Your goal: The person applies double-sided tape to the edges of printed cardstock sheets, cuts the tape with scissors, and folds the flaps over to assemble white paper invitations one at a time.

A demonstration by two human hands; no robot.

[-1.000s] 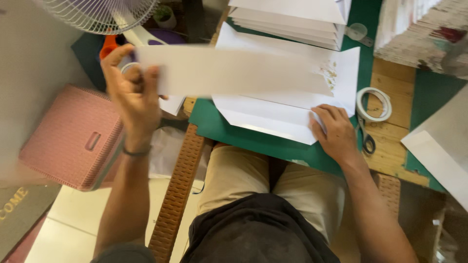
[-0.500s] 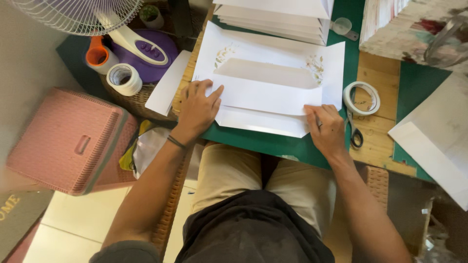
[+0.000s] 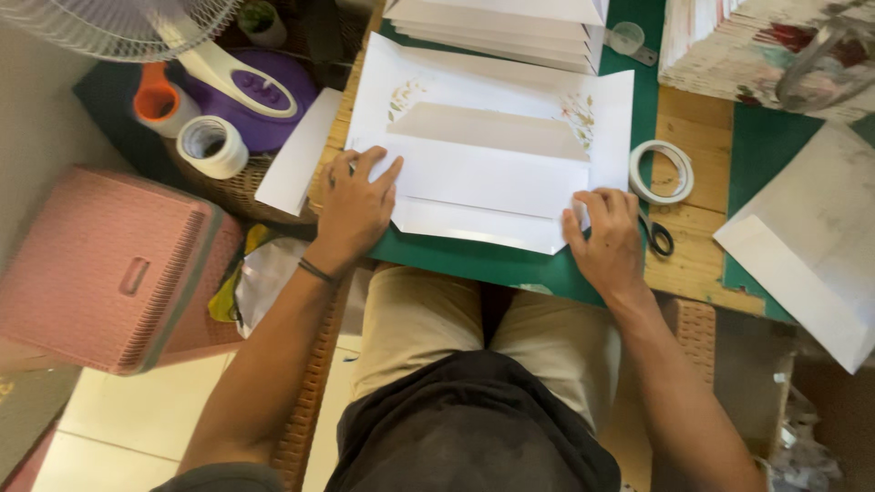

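Envelope on mat; stack behind; tape ring right; basket left.

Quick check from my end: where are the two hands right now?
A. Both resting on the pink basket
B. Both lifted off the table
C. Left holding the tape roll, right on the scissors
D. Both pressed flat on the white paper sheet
D: the left hand and right hand both lie on the white paper sheet, one at each lower end.
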